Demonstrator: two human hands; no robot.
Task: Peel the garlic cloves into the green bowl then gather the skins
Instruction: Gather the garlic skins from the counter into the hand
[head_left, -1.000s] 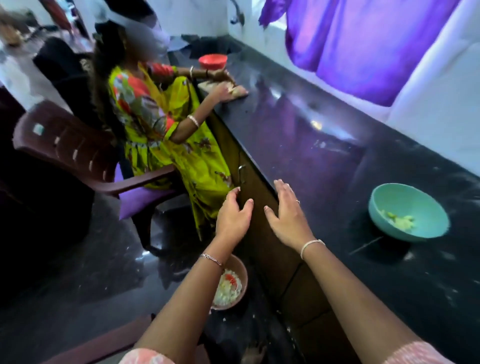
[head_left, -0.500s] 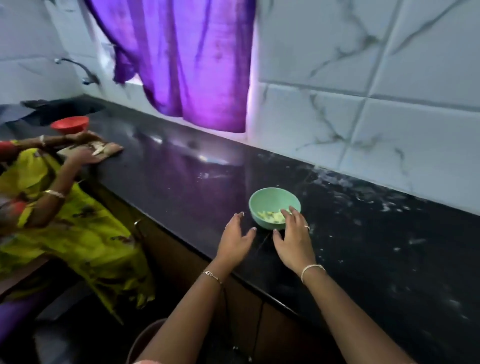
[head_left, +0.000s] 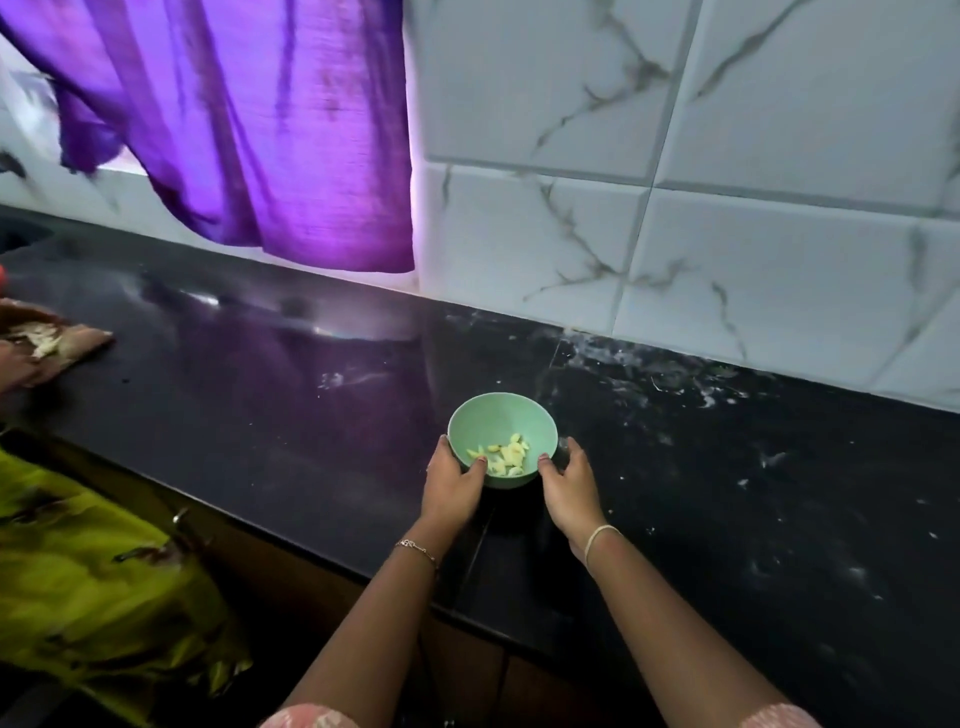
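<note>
The green bowl (head_left: 493, 421) stands on the black countertop (head_left: 260, 405) near its front edge. Several peeled garlic cloves (head_left: 506, 457) lie in its bottom. My left hand (head_left: 452, 486) grips the bowl's left side, thumb hooked over the rim and fingers round the outside. My right hand (head_left: 569, 486) cups the right side, its thumb on the rim and its fingers curled round the wall. No loose skins show near the bowl.
At the far left another person's hand rests on a brown board (head_left: 47, 343) with pale garlic bits; their yellow-green garment (head_left: 93, 582) hangs below the counter edge. A purple curtain (head_left: 249, 130) hangs over the tiled wall. White specks (head_left: 675, 384) dot the counter's right part.
The view has swung right from the floor and the seated person to the bowl. Both hands have moved forward from open in the air to taking hold of the bowl's sides.
</note>
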